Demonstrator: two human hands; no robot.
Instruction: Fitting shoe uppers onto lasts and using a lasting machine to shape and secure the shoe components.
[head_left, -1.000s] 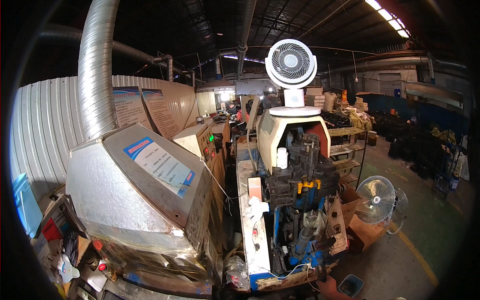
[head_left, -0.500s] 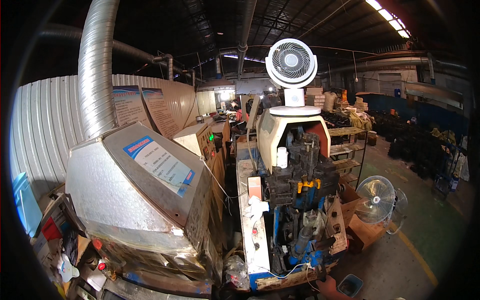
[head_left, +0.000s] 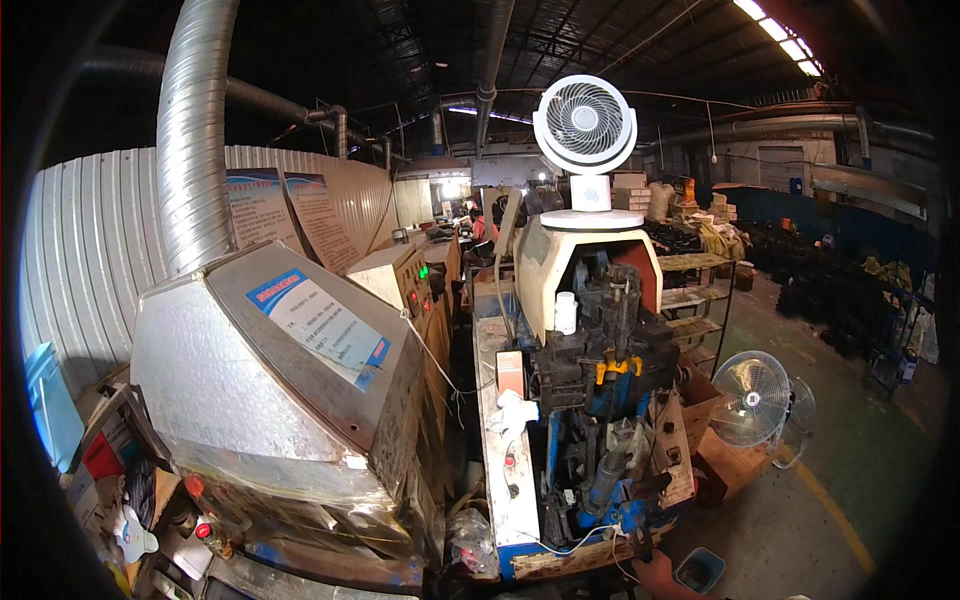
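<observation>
At the lower edge, right of the middle, my right hand (head_left: 655, 577) shows in part. It is closed around something dark, whose kind I cannot make out, at the front end of the machine (head_left: 600, 370). Just above the hand are blue metal parts (head_left: 628, 516) and a thin white cable (head_left: 572, 548). Dark, greasy metal blocks with a yellow fitting (head_left: 615, 368) make up the machine's upper part, under a cream hood (head_left: 540, 275). My left hand is outside the picture.
A white fan (head_left: 585, 125) stands on the hood, and a white bottle (head_left: 565, 313) sits below. A large metal box with a duct (head_left: 290, 360) fills the left. To the right are a floor fan (head_left: 750, 398), a cardboard box (head_left: 735, 465) and a small bin (head_left: 700, 570).
The view has shifted very slightly. My right hand stays at the same spot beside the blue metal parts, and nothing else has visibly moved.
</observation>
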